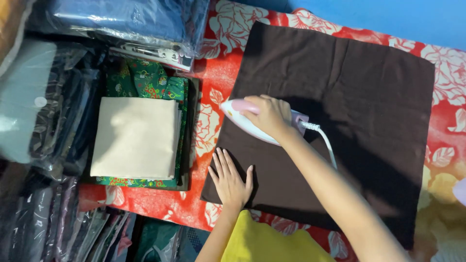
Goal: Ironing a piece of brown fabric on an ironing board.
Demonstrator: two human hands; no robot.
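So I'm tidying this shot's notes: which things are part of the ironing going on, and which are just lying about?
In use:
iron, gripped by the right hand
brown cloth, pressed flat by the left hand
floral sheet under the cloth

Lying about:
folded cream cloth
green patterned cloth beneath it
bagged clothes at the side

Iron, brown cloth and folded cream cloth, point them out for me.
iron (238,118): head view, white body beside the handle.
brown cloth (369,97): head view, bare middle.
folded cream cloth (135,138): head view, top face.
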